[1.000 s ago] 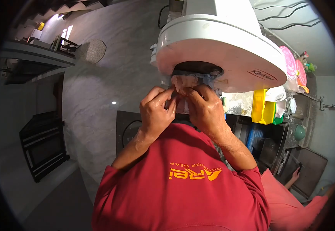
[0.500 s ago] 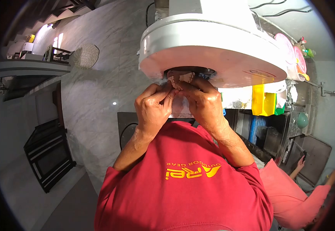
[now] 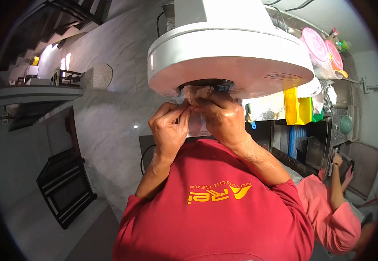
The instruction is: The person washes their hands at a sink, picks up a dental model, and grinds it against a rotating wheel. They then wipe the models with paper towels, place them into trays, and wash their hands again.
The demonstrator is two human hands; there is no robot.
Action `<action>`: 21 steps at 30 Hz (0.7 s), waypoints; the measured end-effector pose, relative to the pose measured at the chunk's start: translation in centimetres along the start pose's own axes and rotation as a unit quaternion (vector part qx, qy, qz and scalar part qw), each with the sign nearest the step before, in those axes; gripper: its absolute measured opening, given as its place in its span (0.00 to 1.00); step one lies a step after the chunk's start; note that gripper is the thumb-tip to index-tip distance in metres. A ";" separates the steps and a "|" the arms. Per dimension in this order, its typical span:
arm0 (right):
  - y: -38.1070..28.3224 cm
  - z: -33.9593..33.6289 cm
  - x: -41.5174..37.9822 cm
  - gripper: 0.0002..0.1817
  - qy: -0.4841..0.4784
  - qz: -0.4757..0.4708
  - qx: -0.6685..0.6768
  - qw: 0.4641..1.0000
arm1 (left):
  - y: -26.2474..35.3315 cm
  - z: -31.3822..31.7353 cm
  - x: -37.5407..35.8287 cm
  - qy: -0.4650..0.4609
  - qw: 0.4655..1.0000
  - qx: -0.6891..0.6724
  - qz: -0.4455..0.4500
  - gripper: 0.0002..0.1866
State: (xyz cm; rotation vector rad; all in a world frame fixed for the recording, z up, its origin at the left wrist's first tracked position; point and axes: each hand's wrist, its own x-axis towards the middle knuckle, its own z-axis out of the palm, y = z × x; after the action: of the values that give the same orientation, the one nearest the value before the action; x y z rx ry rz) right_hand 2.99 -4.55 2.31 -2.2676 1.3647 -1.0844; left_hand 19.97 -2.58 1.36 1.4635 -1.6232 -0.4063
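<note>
A small pinkish, lumpy piece [image 3: 196,94] lies between my two hands, just beneath the dark opening [image 3: 206,82] in a large white rounded machine [image 3: 230,45]. My left hand [image 3: 168,126] pinches its lower left side with bent fingers. On the other side, my right hand [image 3: 226,119] grips the same piece with thumb and fingers. Both sets of fingertips nearly meet below it, and they partly cover the piece. What it is made of cannot be made out. My hands and forearms look wet or dusty.
A yellow bin [image 3: 296,108] and pink round baskets [image 3: 315,41] are at the right. Below them, a co-worker in a pink top [image 3: 328,209] reaches toward a dark cabinet. A woven stool [image 3: 98,76] stands on the floor at the left, above a black metal rack [image 3: 65,187].
The view has shifted slightly. The pinkish piece is turned and shows more of its surface below the opening. Both hands still hold it. The co-worker's arms have moved up and are more visible.
</note>
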 end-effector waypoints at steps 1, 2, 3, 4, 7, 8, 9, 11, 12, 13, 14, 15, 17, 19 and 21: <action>-0.2 0.1 0.0 0.10 0.000 -0.007 -0.010 1.000 | -0.2 -0.1 0.0 0.006 1.000 -0.003 0.005 0.08; -0.3 0.2 0.1 0.10 0.009 -0.003 -0.019 1.000 | -0.4 -0.2 0.0 -0.004 1.000 -0.030 -0.009 0.08; -0.6 0.3 0.2 0.10 0.016 0.001 -0.027 0.999 | -0.7 -0.5 -0.1 -0.013 0.998 -0.057 -0.025 0.08; -0.9 0.5 0.2 0.11 0.022 0.005 -0.035 0.999 | -0.9 -0.7 -0.1 -0.023 0.995 -0.083 -0.042 0.08; -1.1 1.2 0.0 0.10 0.056 0.003 -0.036 0.998 | -1.0 -1.4 0.0 -0.052 0.992 -0.098 -0.053 0.07; -1.3 1.3 0.0 0.10 0.056 0.010 -0.045 0.997 | -1.1 -1.4 -0.1 -0.052 0.991 -0.107 -0.058 0.07; -1.6 1.4 -0.1 0.10 0.056 0.018 -0.053 0.997 | -1.2 -1.3 -0.2 -0.053 0.990 -0.115 -0.064 0.08; -2.0 1.5 -0.3 0.11 0.056 0.027 -0.062 0.996 | -1.5 -1.3 -0.5 -0.056 0.988 -0.121 -0.071 0.09; -2.1 1.6 -0.4 0.11 0.056 0.028 -0.063 0.996 | -1.5 -1.4 -0.6 -0.059 0.988 -0.120 -0.073 0.10; -2.2 1.6 -0.5 0.12 0.056 0.030 -0.066 0.996 | -1.4 -1.4 -0.7 -0.062 0.988 -0.120 -0.075 0.10; -2.2 1.5 -0.6 0.12 0.047 0.028 -0.070 0.996 | -1.4 -1.4 -0.7 -0.066 0.989 -0.115 -0.061 0.11; -2.2 1.3 -0.8 0.13 0.038 0.025 -0.074 0.996 | -1.3 -1.4 -0.8 -0.069 0.990 -0.110 -0.046 0.12; -2.5 0.6 -1.1 0.14 0.009 0.021 -0.076 0.997 | -1.1 -1.5 -0.9 -0.078 0.991 -0.105 -0.040 0.14; -2.5 -0.3 -1.1 0.15 -0.017 -0.006 -0.076 0.997 | -1.2 -1.4 -0.8 -0.069 0.993 -0.091 -0.032 0.14; -1.9 -0.5 -1.2 0.17 -0.032 -0.026 -0.066 0.997 | -1.2 -1.3 -1.0 -0.064 0.993 -0.090 -0.036 0.14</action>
State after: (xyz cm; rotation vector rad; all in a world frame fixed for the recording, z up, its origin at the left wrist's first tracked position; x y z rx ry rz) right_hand 3.49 -2.46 3.18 -2.4227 1.3970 -0.9540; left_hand 21.61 -1.59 0.83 1.3859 -1.5929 -0.6815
